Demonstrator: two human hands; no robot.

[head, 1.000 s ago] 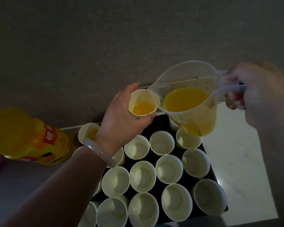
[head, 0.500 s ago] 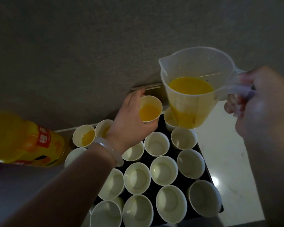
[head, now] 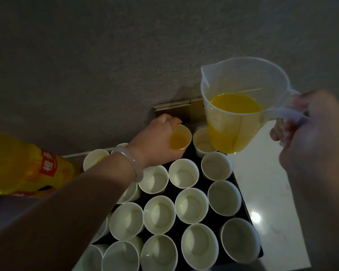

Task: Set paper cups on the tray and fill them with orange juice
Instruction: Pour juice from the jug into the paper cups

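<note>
The left hand [head: 157, 137], a pale bracelet [head: 130, 163] on its wrist, grips a paper cup [head: 181, 138] partly filled with orange juice at the upper end of the black tray [head: 190, 156], just above centre frame; whether the cup's base rests on the tray cannot be told. At right, the right hand [head: 311, 133] is blurred but curled round the handle of a clear plastic jug [head: 241, 106], held nearly upright in the air and about half full of juice. The jug hangs in front of another cup [head: 201, 142] at the tray's upper right. Rows of empty cups [head: 191, 205] crowd the tray toward the lower frame. An orange juice bottle [head: 27, 169] stands at left on the counter [head: 266, 192].
</note>
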